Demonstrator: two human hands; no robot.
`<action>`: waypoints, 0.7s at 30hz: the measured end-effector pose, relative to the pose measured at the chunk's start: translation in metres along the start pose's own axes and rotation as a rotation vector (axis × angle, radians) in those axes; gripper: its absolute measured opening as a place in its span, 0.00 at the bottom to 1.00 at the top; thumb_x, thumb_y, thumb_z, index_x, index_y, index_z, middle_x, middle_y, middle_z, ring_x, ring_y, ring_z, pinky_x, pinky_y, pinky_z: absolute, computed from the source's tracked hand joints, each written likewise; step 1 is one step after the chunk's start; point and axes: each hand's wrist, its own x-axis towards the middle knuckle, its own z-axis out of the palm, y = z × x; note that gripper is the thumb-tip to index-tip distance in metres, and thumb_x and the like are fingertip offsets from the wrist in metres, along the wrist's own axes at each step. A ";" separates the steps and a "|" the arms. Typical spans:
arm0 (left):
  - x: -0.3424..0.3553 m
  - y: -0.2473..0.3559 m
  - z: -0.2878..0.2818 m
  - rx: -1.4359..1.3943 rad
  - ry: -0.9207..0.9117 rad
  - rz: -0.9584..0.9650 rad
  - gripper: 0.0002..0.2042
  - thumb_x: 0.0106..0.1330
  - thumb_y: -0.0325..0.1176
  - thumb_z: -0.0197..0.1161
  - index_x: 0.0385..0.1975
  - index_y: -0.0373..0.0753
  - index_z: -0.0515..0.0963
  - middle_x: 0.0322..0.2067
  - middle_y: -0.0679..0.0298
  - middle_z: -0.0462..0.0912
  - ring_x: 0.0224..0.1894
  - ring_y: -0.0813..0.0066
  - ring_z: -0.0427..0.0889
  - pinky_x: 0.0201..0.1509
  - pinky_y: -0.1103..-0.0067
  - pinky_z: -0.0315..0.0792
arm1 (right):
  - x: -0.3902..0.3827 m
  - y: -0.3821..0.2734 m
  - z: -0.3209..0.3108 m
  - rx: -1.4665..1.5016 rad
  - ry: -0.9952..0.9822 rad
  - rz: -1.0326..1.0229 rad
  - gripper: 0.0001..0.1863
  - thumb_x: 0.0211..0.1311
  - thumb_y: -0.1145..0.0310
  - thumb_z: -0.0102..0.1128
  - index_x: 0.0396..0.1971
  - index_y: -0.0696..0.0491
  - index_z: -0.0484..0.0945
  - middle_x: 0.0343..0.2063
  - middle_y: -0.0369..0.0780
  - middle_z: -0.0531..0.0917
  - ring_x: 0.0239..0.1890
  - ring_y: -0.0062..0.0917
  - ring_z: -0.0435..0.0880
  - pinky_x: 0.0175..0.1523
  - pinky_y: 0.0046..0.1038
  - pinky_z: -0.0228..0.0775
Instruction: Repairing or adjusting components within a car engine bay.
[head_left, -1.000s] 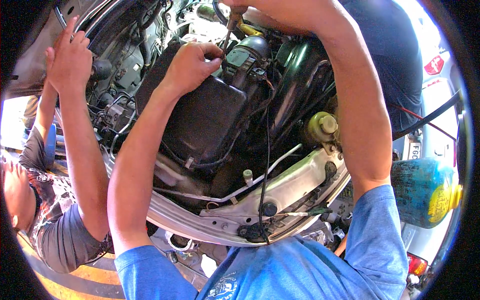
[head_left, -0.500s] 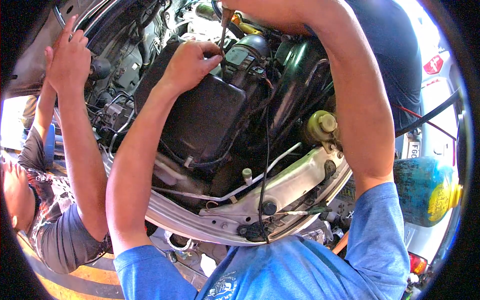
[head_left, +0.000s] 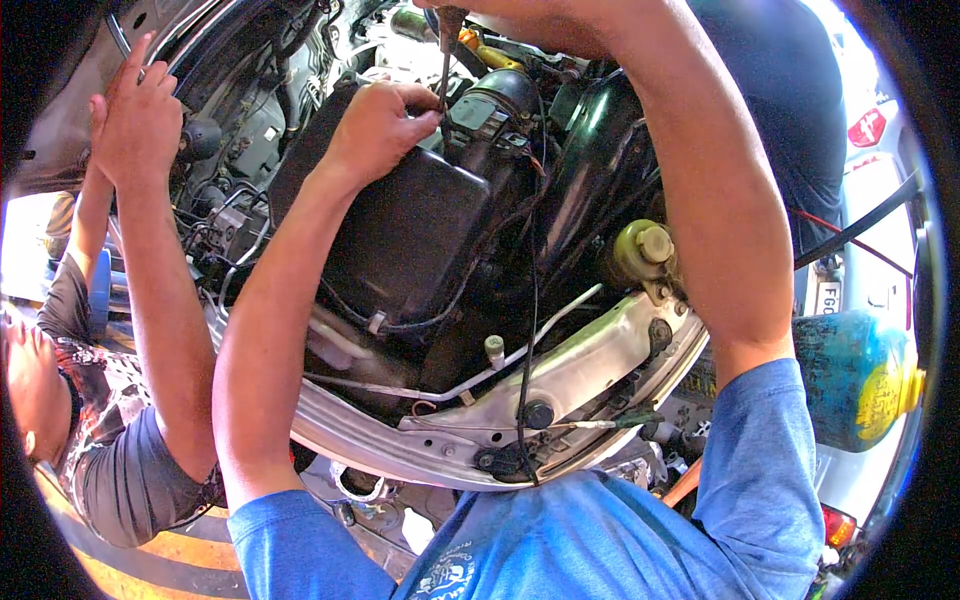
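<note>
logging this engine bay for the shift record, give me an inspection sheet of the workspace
surface: pale front crossmember of an open engine bay
job's things: screwdriver shaft upright over the black air box
clutter: yellowish reservoir by the right forearm
hands: left hand pinches the shaft; right hand grips its top at the picture's edge
cables: black cable hangs over the crossmember
surroundings: another person's hand at left; blue and yellow cylinder at right

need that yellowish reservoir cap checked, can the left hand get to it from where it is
Probably yes: the left hand rests on the black air box, and the reservoir cap sits uncovered beside the right forearm.
</note>
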 end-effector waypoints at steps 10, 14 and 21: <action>0.001 0.004 0.002 -0.051 0.009 0.002 0.11 0.59 0.35 0.64 0.36 0.34 0.85 0.29 0.49 0.85 0.33 0.56 0.85 0.42 0.69 0.76 | -0.003 -0.005 -0.016 0.049 -0.289 0.034 0.14 0.50 0.74 0.57 0.36 0.63 0.84 0.36 0.55 0.85 0.43 0.45 0.86 0.49 0.40 0.76; 0.001 0.005 0.000 -0.025 0.008 -0.013 0.11 0.59 0.35 0.64 0.36 0.34 0.85 0.30 0.49 0.85 0.33 0.56 0.85 0.43 0.68 0.76 | -0.003 -0.001 -0.008 0.107 -0.111 -0.053 0.13 0.49 0.75 0.57 0.34 0.60 0.84 0.35 0.54 0.85 0.41 0.45 0.86 0.48 0.40 0.76; 0.000 0.006 -0.001 -0.007 0.003 0.013 0.12 0.60 0.35 0.65 0.37 0.34 0.85 0.31 0.49 0.85 0.34 0.57 0.84 0.45 0.69 0.75 | -0.004 0.005 -0.003 0.148 -0.040 0.008 0.11 0.49 0.72 0.60 0.32 0.60 0.84 0.33 0.54 0.85 0.40 0.45 0.86 0.47 0.41 0.76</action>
